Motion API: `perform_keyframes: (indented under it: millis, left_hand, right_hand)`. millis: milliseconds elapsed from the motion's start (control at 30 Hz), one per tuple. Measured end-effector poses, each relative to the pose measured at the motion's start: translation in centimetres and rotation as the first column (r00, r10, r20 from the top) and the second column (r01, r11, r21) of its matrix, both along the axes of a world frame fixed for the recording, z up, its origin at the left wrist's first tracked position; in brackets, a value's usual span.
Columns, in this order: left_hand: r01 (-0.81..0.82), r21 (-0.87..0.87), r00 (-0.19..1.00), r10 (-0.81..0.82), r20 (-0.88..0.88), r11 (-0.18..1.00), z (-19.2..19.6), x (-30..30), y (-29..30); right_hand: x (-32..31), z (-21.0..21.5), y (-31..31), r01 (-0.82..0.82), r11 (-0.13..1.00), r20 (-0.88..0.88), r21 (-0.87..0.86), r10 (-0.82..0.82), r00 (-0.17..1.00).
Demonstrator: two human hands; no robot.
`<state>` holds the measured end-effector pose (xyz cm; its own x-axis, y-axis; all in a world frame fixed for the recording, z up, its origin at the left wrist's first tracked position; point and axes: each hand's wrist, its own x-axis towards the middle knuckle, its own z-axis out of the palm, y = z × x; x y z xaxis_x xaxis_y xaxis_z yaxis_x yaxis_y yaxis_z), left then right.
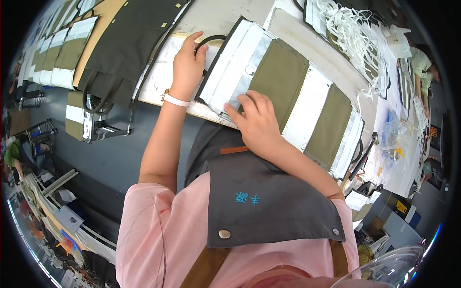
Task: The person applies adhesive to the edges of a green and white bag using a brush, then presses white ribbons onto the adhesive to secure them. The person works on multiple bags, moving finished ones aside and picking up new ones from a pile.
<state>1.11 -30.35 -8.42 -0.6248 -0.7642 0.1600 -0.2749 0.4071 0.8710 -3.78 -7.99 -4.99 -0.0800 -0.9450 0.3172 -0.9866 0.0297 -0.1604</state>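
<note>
Pink shirt (144, 225) and grey apron (273, 221) up close, both hands at a banded bag panel

Brown straps run over the shirt; blue stitching and two metal snaps on the apron bib. Beyond it, the olive-and-white bag panel (293, 93) lies flat and aslant on the desk (230, 12), its near edge by the wearer's waist. Dark binding round the rim, seams between the bands, a small round mark on the first white one.

Left hand (189, 65): at the panel's left end, index finger extended, thumb apart from it, black handle loop (212, 38) running in between. Whether the hidden fingers grip it, I cannot tell. White wristband (176, 100) below.

Right hand (259, 117): palm down on the panel, half open, fingers lightly bent, thumb out over the white band; nothing grasped that I can see.

Left along the desk: black fabric panel (129, 41) with handles drooping past the edge; olive-and-white pieces (72, 53) farther left. Upper right: tangled heap of white tape (348, 38).
</note>
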Motion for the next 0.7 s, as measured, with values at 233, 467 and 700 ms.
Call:
perform_keyframes:
  millis: [233,467,700]
  left_hand:
    - [0.0,-0.016,1.0,0.0,0.011,1.0,-0.2,0.0,-0.1]
    - [-0.001,-0.027,1.0,0.001,-0.005,1.0,-0.2,0.0,-0.1]
    - [-0.005,-0.082,1.0,0.004,-0.016,0.997,-0.7,0.2,-0.2]
  right_hand:
    - [-0.1,0.1,0.4,-0.092,0.996,0.161,0.005,0.09,0.983]
    - [0.8,-0.1,-0.9,-0.072,0.997,0.162,-0.041,0.078,0.984]
    - [0.2,-0.1,-2.6,-0.041,0.996,0.226,-0.081,0.058,0.972]
